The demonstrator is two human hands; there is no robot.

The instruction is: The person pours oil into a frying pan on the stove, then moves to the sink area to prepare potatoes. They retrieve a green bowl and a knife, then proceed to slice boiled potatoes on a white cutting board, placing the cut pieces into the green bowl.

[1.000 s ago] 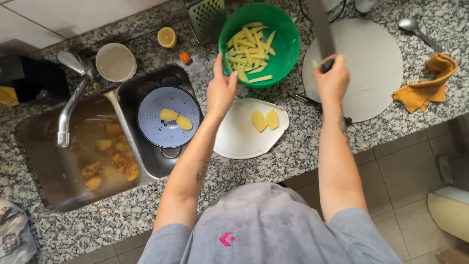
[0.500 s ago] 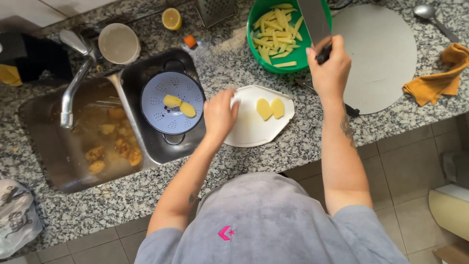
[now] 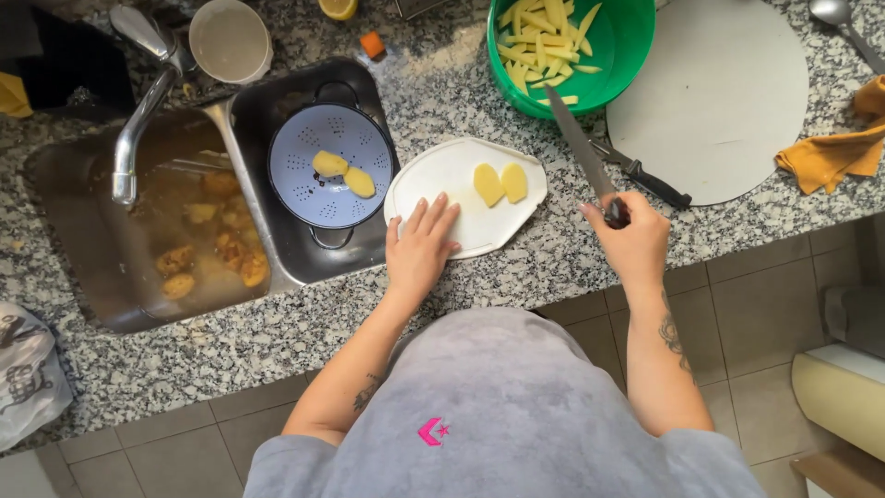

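At the far left a tap [image 3: 138, 111] hangs over a sink [image 3: 120, 304] of murky water with potato peelings in it. Just right of that, a blue colander [image 3: 334, 171] sits in the smaller basin, holding two peeled potato pieces [image 3: 343, 173].

Your left hand [image 3: 419, 247] comes next. It lies flat, fingers [image 3: 433, 214] loosely spread and holding nothing, with the fingertips on the near left part of the white cutting board [image 3: 461, 240]. The two potato halves [image 3: 500, 183] lie cut-face down and touching each other near the board's middle, up and to the right of those fingertips, close but clearly apart from them. Each half's long axis runs roughly away from you, slightly tilted.

Further right, your right hand [image 3: 631, 242] is closed around the handle of a large knife [image 3: 579, 148]. Its blade points away from you and a little left, crossing the counter toward the green bowl [image 3: 636, 55] of potato sticks [image 3: 544, 37]; the blade lies to the right of the halves, off the board. So the halves sit between your two hands, the empty left hand the nearer one.

Beyond the knife, a second, black-handled knife [image 3: 645, 177] rests by a round pale board [image 3: 719, 101], and an orange cloth [image 3: 834, 152] lies at the right edge.
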